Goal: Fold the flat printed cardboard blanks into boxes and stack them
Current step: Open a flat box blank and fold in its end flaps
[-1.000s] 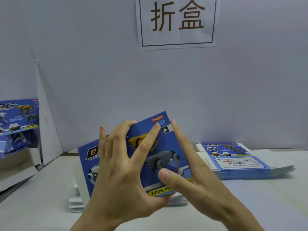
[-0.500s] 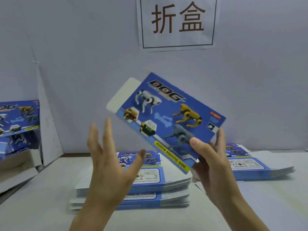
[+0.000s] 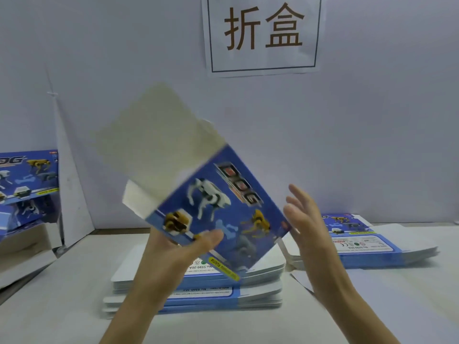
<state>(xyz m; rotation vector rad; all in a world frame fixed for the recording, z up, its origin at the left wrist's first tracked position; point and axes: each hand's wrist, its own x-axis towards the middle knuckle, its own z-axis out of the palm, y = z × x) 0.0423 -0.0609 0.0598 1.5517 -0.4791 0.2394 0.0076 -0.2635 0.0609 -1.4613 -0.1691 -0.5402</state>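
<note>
We saw the left hand (image 3: 173, 256) grasping 1 blue printed cardboard blank (image 3: 223, 214) by its lower left edge, the thumb (image 3: 211, 238) lying across the printed face and the other fingers hidden behind the card. The blank hung tilted in the air above the near stack of flat blanks (image 3: 223, 286), its picture side with toy dogs facing us. Its pale unprinted flap (image 3: 161, 135) reached up and to the left, blurred. The right hand (image 3: 308, 227) was released, fingers straight and slightly spread, just beside the blank's right corner; we could not tell whether it touched the card.

The near stack lay on the white table (image 3: 49, 306). A far stack of flat blanks (image 3: 372, 247) lay on the table to the right, apart from the near 1. At the left edge stood folded blue boxes (image 3: 27, 184). On the wall behind hung a white paper sign (image 3: 263, 33) with 2 brown characters.
</note>
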